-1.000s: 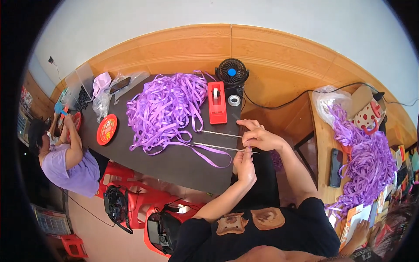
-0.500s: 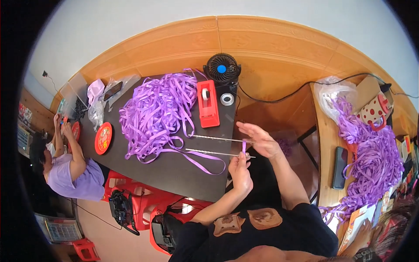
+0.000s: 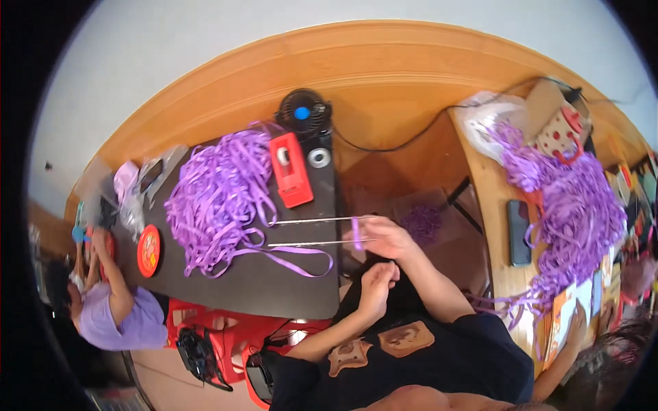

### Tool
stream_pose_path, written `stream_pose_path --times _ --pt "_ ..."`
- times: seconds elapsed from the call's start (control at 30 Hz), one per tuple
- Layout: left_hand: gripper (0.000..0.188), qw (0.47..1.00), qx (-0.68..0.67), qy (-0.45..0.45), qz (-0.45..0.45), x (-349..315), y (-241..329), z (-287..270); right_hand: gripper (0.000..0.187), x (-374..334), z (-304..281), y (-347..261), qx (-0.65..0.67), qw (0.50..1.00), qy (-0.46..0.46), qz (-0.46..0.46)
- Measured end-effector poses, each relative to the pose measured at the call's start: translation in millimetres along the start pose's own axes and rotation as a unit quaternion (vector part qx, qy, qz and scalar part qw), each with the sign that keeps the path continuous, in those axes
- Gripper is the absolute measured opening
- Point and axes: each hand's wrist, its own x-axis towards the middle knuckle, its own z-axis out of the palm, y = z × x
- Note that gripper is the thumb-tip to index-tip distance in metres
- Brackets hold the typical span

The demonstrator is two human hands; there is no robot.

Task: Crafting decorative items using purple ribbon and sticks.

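Observation:
My right hand [image 3: 387, 238] grips the near ends of two thin metal rods [image 3: 308, 231] that lie side by side over the black table [image 3: 274, 288]. A short purple ribbon strip [image 3: 356, 233] is looped across the rods just at my fingers. Their far ends reach into a big heap of purple ribbon [image 3: 219, 198]; one long strand [image 3: 295, 255] trails out of it toward me. My left hand [image 3: 379, 279] hangs lower, close to my body, its fingers curled into a loose fist with nothing visible in it, apart from the rods.
A red tape dispenser [image 3: 291, 171], a tape roll [image 3: 319, 158] and a small black fan [image 3: 303, 113] stand at the table's far end. A red round dish [image 3: 149, 250] lies left, beside a seated person in purple [image 3: 113, 312]. More ribbon [image 3: 572, 198] and a phone [image 3: 519, 233] cover the wooden table right.
My left hand has left the rods and dropped back toward my body. My right hand, open above them before, now closes on the rod ends with the ribbon strip.

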Motion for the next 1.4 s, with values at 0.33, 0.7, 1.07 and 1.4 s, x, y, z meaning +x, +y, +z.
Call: stream_pose_path --times 0.33,0.7,1.07,1.4 --pt "0.016 0.913 0.266 -0.307 -0.032 -44.9 33.5 -13.9 0.013 1.6 38.1 -5.4 0.029 0.987 0.155 0.007" --pt "0.013 0.879 0.265 -0.386 0.090 -87.8 104.4 -47.9 0.016 -8.5 42.0 -2.3 0.119 0.982 0.146 -0.004" --pt "0.013 0.758 0.539 0.017 0.367 -82.9 141.3 -76.4 0.020 -66.1 0.5 -73.4 -0.211 0.924 0.275 -0.160" --pt "0.016 0.694 0.581 -0.068 0.420 -66.9 98.0 -30.3 0.050 -80.5 126.8 -16.1 -0.608 0.772 -0.063 -0.173"
